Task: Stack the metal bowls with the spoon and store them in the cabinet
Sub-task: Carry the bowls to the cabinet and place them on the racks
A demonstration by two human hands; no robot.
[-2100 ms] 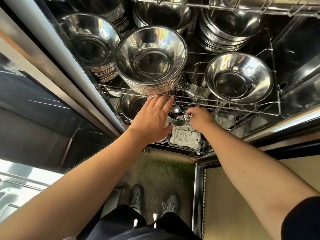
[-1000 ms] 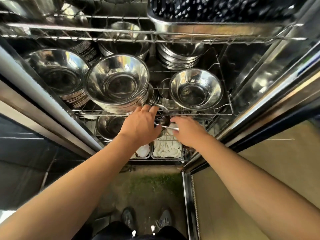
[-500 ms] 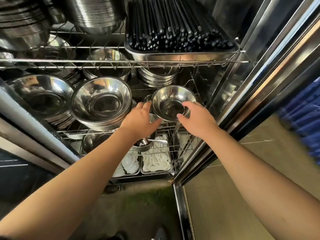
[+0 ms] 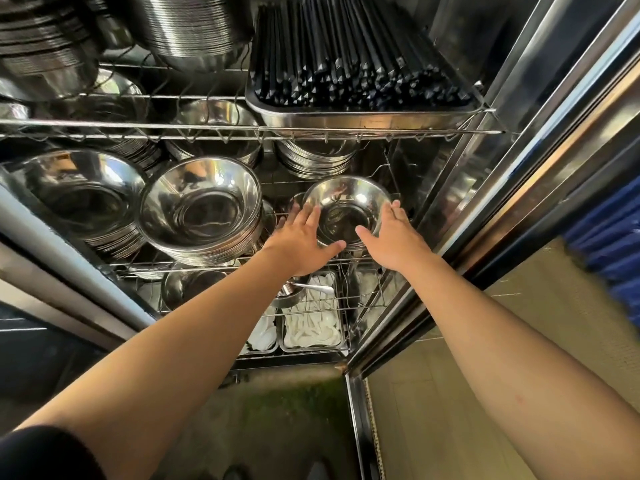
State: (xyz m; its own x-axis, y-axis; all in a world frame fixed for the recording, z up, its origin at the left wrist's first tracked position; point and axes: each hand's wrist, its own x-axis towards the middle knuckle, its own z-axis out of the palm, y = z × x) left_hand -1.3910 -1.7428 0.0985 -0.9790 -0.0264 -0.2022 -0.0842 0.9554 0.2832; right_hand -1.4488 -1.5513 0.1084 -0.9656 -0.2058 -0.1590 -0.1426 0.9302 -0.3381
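Note:
A shiny metal bowl (image 4: 348, 211) sits at the right end of the cabinet's middle wire shelf (image 4: 214, 263). My left hand (image 4: 300, 239) cups its left side with the thumb under the front rim. My right hand (image 4: 394, 237) cups its right side. On the lower shelf, just under my left wrist, stands a small metal bowl (image 4: 290, 298) with a spoon (image 4: 320, 288) in it; its handle points right. My forearm hides part of that small bowl.
Tall stacks of metal bowls (image 4: 202, 209) fill the left of the middle shelf and the back. A steel tray of black chopsticks (image 4: 349, 60) sits on the top shelf. Trays of white spoons (image 4: 313, 329) lie at the bottom. The steel door frame (image 4: 485, 209) stands at the right.
Both hands have left the small bowl with the spoon on the lower shelf and risen to the bowl on the middle shelf. My view has tilted upward.

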